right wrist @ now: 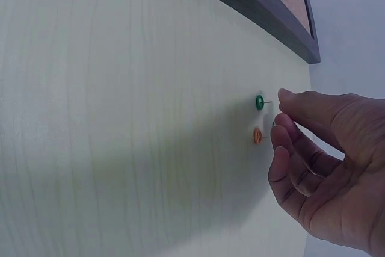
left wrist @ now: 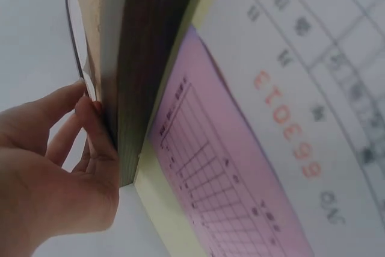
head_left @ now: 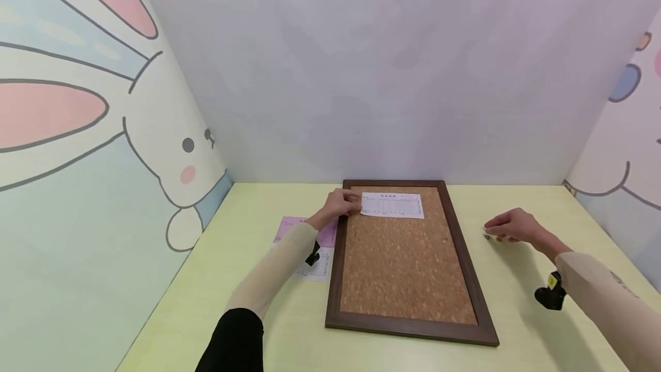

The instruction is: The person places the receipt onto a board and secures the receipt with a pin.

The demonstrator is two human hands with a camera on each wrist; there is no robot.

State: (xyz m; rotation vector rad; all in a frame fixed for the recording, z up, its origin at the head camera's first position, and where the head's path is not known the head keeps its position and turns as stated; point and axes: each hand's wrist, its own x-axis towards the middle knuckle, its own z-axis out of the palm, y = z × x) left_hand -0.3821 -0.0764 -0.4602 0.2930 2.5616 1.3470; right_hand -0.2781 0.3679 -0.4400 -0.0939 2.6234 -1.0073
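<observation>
A white printed form (head_left: pixel 392 205) lies across the top of a cork board (head_left: pixel 408 268) with a dark brown frame. My left hand (head_left: pixel 341 202) pinches the form's left edge between thumb and fingers, beside the upper left of the frame; the left wrist view (left wrist: pixel 78 161) shows the fingertips meeting at the paper. To the right of the board, my right hand (head_left: pixel 516 225) hovers low over the table, thumb and fingertips apart. Close to those fingertips are a green thumbtack (right wrist: pixel 260 102) and an orange thumbtack (right wrist: pixel 257 136). Another green bit is mostly hidden behind the fingers.
Left of the board, partly under my left arm, are a pink printed slip (head_left: pixel 286 225) and a white printed slip (head_left: pixel 317 266). The pale yellow table (head_left: pixel 516 314) meets a grey wall (head_left: pixel 387 73) behind. A cartoon-painted wall (head_left: pixel 155 102) rises at the left.
</observation>
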